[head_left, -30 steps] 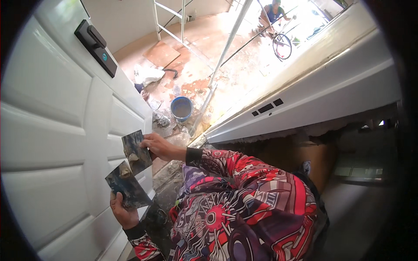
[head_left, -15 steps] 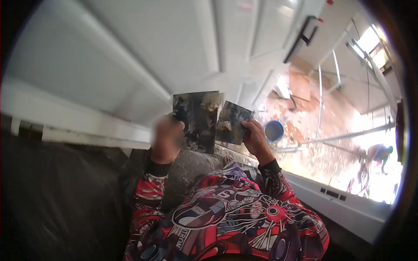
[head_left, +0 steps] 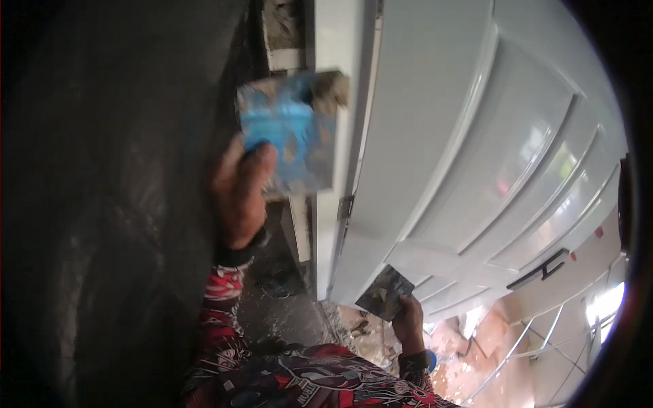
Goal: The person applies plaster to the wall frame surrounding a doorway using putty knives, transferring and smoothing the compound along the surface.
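My left hand (head_left: 239,194) is raised beside the door frame, closed on the edge of a flat square plate (head_left: 299,153) smeared with grey-brown mortar. A lump of mortar (head_left: 331,90) sits at the plate's far right corner, and its surface looks blue and slightly blurred. Lower and to the right, my right hand (head_left: 408,321) grips a smaller dark square plate (head_left: 382,291) with mortar smears, in front of the door's lower part. The two plates are apart. Behind the left plate runs the white door frame (head_left: 333,34), with rough openings along the wall edge.
A glossy white panelled door (head_left: 435,129) fills the right side, with a black handle (head_left: 541,270) and a hinge (head_left: 345,206). Dark sheeting (head_left: 122,177) hangs at the left. A blue bucket (head_left: 431,360) stands on the stained floor beyond my right hand.
My view has swung left toward the door frame. The left hand has lifted its plate up to the frame, away from the smaller plate; the right hand still holds its own, now lower.
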`<move>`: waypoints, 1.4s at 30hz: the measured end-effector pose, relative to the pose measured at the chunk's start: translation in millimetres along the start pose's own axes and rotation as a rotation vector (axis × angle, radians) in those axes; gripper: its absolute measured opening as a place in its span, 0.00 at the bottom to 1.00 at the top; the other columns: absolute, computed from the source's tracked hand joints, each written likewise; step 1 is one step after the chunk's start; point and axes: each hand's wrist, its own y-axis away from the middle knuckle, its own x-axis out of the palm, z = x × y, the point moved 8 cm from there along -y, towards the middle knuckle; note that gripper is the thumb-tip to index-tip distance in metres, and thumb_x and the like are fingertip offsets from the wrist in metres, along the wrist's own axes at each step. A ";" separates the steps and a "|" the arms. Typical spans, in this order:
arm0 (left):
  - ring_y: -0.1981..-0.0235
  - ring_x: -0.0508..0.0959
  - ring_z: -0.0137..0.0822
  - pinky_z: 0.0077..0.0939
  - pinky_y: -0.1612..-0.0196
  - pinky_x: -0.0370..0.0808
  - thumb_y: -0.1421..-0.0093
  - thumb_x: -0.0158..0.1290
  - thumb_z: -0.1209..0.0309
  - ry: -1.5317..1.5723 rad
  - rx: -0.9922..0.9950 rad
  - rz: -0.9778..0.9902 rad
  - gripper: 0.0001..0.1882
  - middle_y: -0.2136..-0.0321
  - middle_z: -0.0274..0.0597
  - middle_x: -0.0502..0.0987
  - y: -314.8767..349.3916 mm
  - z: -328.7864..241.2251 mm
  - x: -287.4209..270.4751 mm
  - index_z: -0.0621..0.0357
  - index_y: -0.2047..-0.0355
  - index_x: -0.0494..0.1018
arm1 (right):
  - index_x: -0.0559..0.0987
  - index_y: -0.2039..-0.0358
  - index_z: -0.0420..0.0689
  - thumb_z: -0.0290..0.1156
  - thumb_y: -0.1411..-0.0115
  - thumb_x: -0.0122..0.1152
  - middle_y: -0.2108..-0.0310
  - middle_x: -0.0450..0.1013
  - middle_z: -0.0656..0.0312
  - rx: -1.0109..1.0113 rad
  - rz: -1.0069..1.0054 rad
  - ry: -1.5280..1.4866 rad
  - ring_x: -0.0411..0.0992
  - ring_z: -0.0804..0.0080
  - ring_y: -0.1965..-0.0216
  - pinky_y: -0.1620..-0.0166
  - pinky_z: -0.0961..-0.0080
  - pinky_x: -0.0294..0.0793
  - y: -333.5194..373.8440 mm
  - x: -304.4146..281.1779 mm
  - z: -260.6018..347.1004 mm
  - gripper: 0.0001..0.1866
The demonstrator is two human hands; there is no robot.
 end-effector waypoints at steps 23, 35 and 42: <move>0.69 0.79 0.44 0.32 0.67 0.75 0.39 0.55 0.71 -0.590 0.503 -0.355 0.11 0.67 0.50 0.78 -192.7 -23.4 1.7 0.67 0.61 0.77 | 0.73 0.54 0.33 0.28 0.36 0.46 0.56 0.76 0.53 -0.042 0.177 0.328 0.76 0.61 0.57 0.52 0.63 0.78 -24.5 12.0 10.6 0.15; 0.67 0.76 0.53 0.42 0.66 0.75 0.44 0.50 0.76 -0.879 0.422 -0.299 0.13 0.66 0.53 0.72 -219.2 -60.2 50.3 0.68 0.59 0.73 | 0.72 0.53 0.34 0.24 0.40 0.44 0.55 0.74 0.52 -0.330 0.222 0.985 0.75 0.58 0.54 0.52 0.60 0.79 -39.6 -6.6 38.5 0.16; 0.66 0.76 0.52 0.41 0.64 0.74 0.42 0.49 0.76 -0.778 0.422 -0.240 0.14 0.68 0.53 0.74 -226.8 -42.0 69.4 0.70 0.57 0.74 | 0.72 0.53 0.33 0.25 0.41 0.45 0.55 0.74 0.51 -0.328 0.291 1.016 0.76 0.57 0.54 0.51 0.60 0.78 -50.5 -14.1 44.8 0.16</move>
